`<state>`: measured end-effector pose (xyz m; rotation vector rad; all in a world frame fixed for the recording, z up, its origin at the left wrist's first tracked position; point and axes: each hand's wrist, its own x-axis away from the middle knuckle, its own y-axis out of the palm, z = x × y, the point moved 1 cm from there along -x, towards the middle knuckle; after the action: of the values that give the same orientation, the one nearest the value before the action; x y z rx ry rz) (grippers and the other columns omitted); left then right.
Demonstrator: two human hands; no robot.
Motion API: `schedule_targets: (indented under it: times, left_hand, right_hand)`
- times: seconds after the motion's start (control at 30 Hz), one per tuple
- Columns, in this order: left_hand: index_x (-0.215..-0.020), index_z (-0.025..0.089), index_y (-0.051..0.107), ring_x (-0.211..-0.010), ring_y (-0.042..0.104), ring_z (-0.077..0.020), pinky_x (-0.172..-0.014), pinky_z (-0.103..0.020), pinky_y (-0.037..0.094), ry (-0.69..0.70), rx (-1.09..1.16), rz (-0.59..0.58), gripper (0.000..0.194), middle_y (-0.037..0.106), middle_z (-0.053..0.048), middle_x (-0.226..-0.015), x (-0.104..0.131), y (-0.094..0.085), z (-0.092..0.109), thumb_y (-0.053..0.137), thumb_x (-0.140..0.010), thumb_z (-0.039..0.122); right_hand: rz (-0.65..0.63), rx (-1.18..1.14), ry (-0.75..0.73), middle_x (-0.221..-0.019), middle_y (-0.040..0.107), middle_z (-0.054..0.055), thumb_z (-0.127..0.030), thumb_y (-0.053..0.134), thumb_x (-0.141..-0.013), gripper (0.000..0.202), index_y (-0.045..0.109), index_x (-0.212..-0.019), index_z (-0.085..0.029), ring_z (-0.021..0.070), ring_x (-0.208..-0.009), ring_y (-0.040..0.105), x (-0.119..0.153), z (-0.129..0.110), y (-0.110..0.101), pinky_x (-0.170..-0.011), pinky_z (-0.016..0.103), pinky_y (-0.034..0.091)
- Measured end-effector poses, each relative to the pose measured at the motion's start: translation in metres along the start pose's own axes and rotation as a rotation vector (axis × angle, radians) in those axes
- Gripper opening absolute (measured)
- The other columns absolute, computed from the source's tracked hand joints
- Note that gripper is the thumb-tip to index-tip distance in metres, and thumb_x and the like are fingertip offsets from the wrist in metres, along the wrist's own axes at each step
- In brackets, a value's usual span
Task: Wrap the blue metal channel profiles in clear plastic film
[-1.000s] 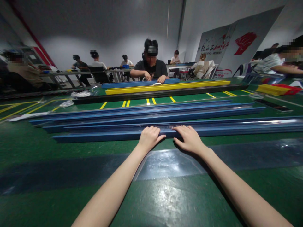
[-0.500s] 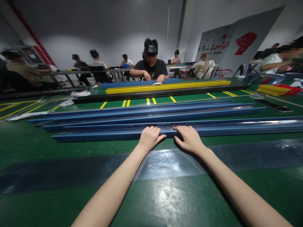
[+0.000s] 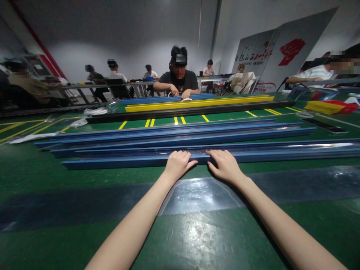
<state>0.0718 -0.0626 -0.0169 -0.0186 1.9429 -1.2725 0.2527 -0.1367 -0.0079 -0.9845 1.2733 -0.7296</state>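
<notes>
My left hand point(image 3: 178, 165) and my right hand point(image 3: 225, 165) rest side by side on the nearest long blue channel strip point(image 3: 118, 163), a small gap between them. Fingers curl over its front wall into the trough, while both thumbs lie on the near side. Inside the trough a shiny clear film shows; the fingertips are partly hidden there. A flat, clear plastic strip point(image 3: 202, 193) lies across the table on my side, passing below my forearms. Just beyond the gripped strip lie more blue channel strips point(image 3: 180, 139), slightly askew.
Farther off on the green table point(image 3: 194, 240) are a black strip point(image 3: 168, 113) and a yellow strip point(image 3: 197, 103). A co-worker point(image 3: 180, 75) sits opposite, hands on blue strips. A phone point(image 3: 324, 125) and yellow and red bins point(image 3: 323, 107) lie at right.
My hands and the blue strip look almost the same. The person at the far right has shifted posture, with the arm now lower.
</notes>
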Motion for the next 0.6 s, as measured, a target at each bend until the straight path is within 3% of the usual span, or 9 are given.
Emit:
schedule_targets:
  times: [0.43, 0.6]
  left_hand:
    - [-0.072, 0.017, 0.056, -0.065, 0.054, -0.0172, -0.059, -0.03, 0.03, -0.001, -0.007, 0.004, 0.035, 0.062, -0.004, -0.067, 0.0003, 0.001, 0.0, 0.047, -0.083, 0.049]
    - [-0.075, 0.016, 0.057, -0.076, 0.055, -0.0194, -0.063, -0.031, 0.032, 0.012, -0.001, 0.009, 0.033, 0.063, -0.005, -0.077, -0.0007, -0.0007, 0.0005, 0.048, -0.083, 0.047]
  right_hand:
    - [-0.004, 0.031, -0.031, -0.111, 0.06, 0.009, -0.028, 0.041, -0.083, 0.03, 0.055, -0.106, -0.014, 0.0223, -0.098, 0.052, 0.0008, 0.0021, -0.0009, -0.079, 0.033, 0.033]
    - [0.002, 0.039, -0.027, -0.111, 0.06, 0.009, -0.027, 0.041, -0.083, 0.029, 0.054, -0.105, -0.015, 0.0222, -0.098, 0.051, 0.0012, 0.0007, -0.0014, -0.079, 0.033, 0.032]
